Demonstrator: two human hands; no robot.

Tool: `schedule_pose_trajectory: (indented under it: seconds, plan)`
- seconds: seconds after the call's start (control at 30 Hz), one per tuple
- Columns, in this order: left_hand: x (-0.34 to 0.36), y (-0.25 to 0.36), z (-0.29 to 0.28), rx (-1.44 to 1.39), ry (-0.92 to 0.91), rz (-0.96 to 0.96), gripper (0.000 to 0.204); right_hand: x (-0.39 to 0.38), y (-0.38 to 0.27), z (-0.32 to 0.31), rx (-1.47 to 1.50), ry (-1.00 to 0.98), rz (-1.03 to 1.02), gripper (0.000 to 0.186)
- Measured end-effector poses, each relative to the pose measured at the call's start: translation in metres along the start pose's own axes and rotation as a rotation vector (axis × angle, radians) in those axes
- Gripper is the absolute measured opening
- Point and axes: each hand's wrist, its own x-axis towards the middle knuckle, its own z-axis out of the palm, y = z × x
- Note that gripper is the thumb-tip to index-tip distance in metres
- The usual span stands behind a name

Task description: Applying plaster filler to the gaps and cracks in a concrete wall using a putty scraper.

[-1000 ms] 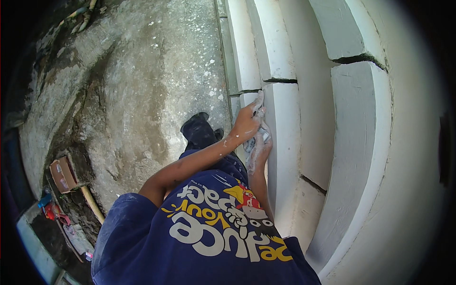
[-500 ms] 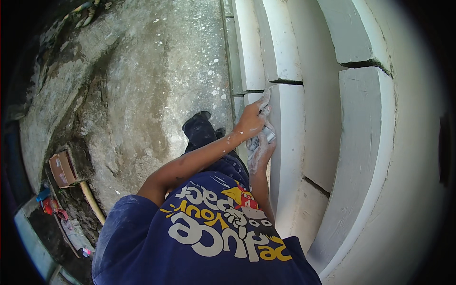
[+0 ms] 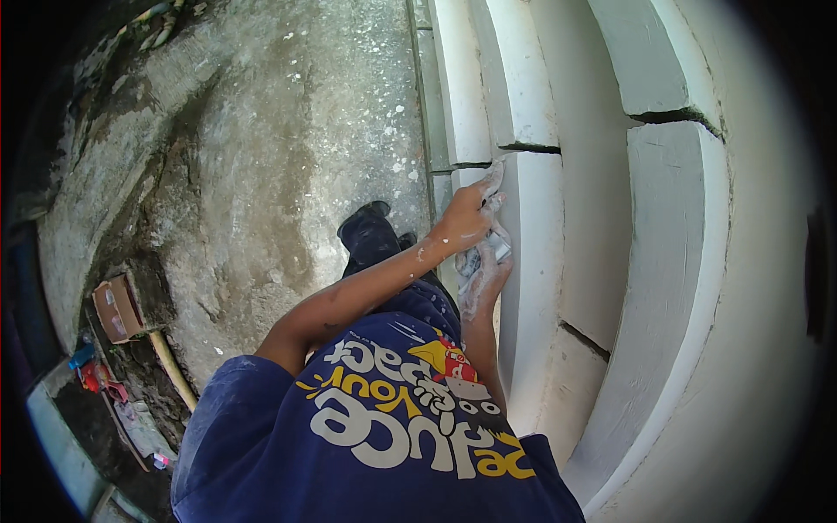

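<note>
A white plastered wall (image 3: 602, 218) with raised, curved mouldings fills the right half of the frame; a rough, paint-spattered concrete floor (image 3: 288, 157) takes the upper left. A navy printed shirt (image 3: 384, 427) covers the lower centre. Just right of centre, the left hand (image 3: 466, 218) presses its whitened fingertips against the moulding edge by a dark joint (image 3: 527, 148), fingers curled narrow. Directly below it, the right hand (image 3: 481, 275) is closed around a small plaster-smeared tool (image 3: 493, 248), touching the moulding. A small cardboard box (image 3: 118, 309) lies at the left edge.
</note>
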Motion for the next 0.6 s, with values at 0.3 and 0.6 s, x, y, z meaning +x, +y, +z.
schedule_pose_trajectory:
  seconds: [0.3, 0.6]
  plan:
    - [0.004, 0.006, -0.003, -0.016, -0.092, -0.108, 0.045, 0.005, 0.001, -0.003, 0.007, -0.006, 0.009, 0.037]
    - [0.001, 0.002, 0.0, -0.005, -0.085, -0.166, 0.048, -0.001, -0.008, -0.001, -0.045, -0.029, 0.032, 0.04]
